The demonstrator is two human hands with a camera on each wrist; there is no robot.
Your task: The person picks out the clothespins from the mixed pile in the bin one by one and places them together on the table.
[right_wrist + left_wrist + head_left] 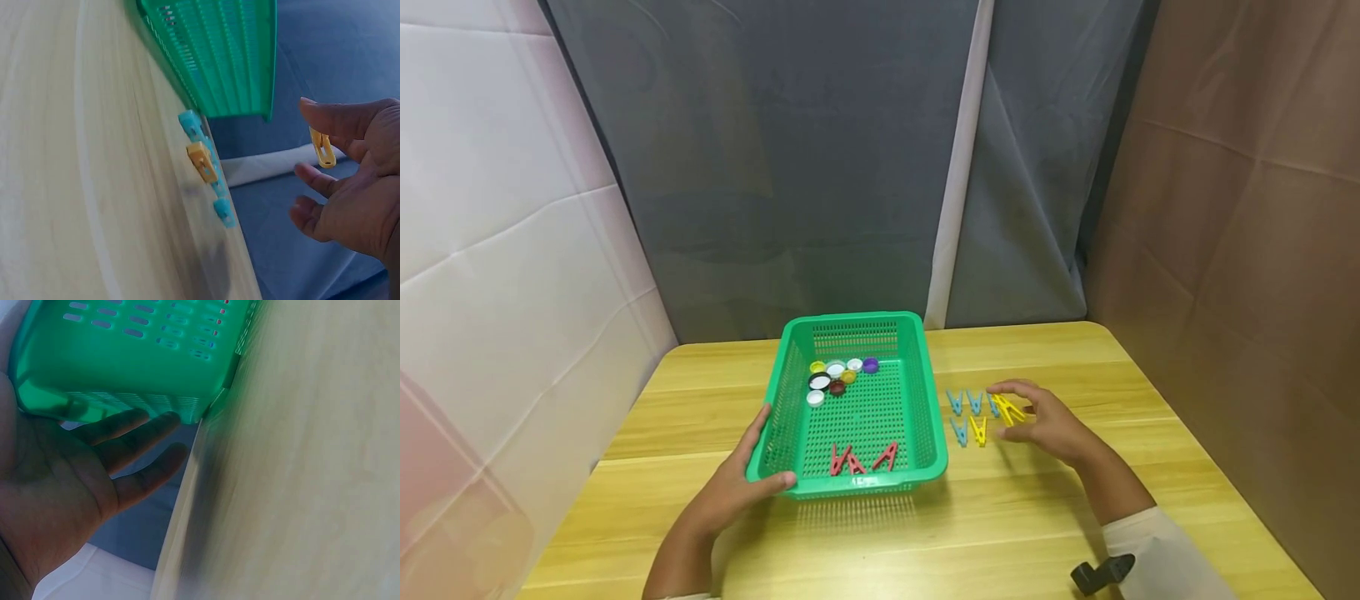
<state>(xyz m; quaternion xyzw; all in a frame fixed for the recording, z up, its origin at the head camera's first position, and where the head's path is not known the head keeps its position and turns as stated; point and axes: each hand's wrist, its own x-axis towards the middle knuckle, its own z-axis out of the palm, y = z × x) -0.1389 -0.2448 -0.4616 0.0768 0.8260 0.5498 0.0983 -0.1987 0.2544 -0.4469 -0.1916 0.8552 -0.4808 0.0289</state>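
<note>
My left hand [730,483] holds a green plastic basket [931,400] at its near left corner, thumb over the rim and fingers along the outer wall. Red clothespins [886,456] lie inside by the near wall, with several bottle caps [837,387] farther back. To the right of the basket, my right hand [1048,423] holds a yellow clothespin [323,148] between thumb and fingers, above the table. Beside that hand lie several blue clothespins [958,431] and another yellow clothespin [978,431]. One blue clothespin is partly hidden behind the held one.
The wooden table [1030,533] ends at a grey curtain [820,208] at the back. A pale cloth wall [512,250] stands on the left and a brown one [1225,250] on the right. A black device [1102,573] sits at the right sleeve.
</note>
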